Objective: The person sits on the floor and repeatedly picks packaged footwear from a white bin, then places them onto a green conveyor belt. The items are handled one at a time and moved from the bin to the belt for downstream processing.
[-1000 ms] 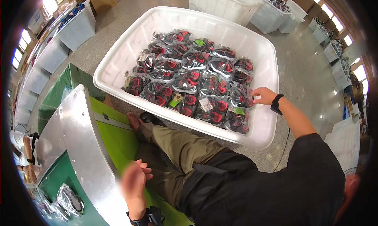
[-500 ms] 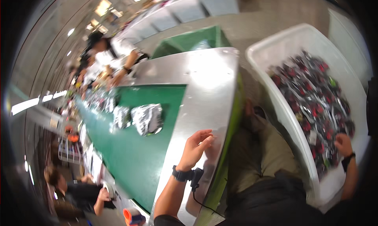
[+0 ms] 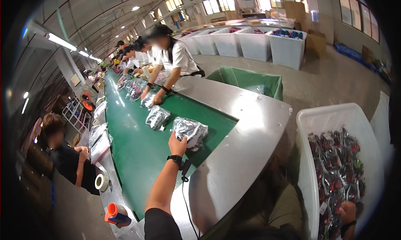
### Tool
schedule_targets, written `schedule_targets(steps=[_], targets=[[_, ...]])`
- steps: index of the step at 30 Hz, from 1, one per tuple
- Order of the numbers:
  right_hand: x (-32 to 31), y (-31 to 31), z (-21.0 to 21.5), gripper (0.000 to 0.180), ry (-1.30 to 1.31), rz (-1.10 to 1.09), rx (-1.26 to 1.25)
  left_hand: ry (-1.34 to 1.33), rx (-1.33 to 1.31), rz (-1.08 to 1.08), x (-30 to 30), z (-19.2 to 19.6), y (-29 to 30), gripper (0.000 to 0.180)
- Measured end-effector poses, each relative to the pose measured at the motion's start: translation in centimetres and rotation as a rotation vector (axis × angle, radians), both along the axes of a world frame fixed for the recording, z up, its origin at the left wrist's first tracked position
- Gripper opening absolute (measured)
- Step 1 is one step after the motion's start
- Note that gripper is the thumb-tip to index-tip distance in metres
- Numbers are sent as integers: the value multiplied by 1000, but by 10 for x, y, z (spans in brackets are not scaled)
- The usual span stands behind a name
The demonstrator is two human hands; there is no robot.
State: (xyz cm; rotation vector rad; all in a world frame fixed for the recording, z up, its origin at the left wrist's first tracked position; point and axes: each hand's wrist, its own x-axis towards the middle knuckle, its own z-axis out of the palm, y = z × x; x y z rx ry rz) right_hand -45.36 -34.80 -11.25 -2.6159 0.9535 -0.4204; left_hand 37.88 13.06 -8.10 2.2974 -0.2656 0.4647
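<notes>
Silver packets ride the green conveyor belt (image 3: 138,148), and the nearest silver packet (image 3: 191,131) lies flat at the belt's end, just past the person's left fingertips. It sits crosswise there, where a seated reach from the steel surround (image 3: 246,135) can meet it. A second silver packet (image 3: 157,116) rests just beyond the first, farther from the fingers and apart from it, spaced as goods on a moving line would be.

Off to the right stands the white bin (image 3: 307,127), packed with dark red-and-black bagged items (image 3: 338,173), placed low and close beside the person's knee so an arm can drop into it without rising.

The left hand (image 3: 177,144) lies with fingers spread and curved over the packet's near edge, pressing on it rather than closing around it; I see no firm grip. The right hand (image 3: 347,210) is down in the bin among the bags, fingers curled, though whether they have hold of one I cannot tell.
</notes>
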Motion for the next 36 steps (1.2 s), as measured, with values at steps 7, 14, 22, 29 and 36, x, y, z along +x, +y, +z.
schedule_targets(steps=[7, 14, 22, 29, 36], targets=[[15, 5, -1, 19, -99, 104, -20, 273, 61, 170, 42, -37, 29, 104], [43, 25, 20, 20, -152, 98, -45, 474, -163, -55, 26, -55, 41, 95], [125, 63, 72, 21, -149, 90, 262, 174, -318, -208, -110, -22, 20, 79], [171, 69, 116, 29, -39, 227, 255, 491, -573, -615, -155, 13, 32, 45], [211, 89, 145, 28, -63, 341, 256, 817, -474, -534, -196, 48, 1, 84]])
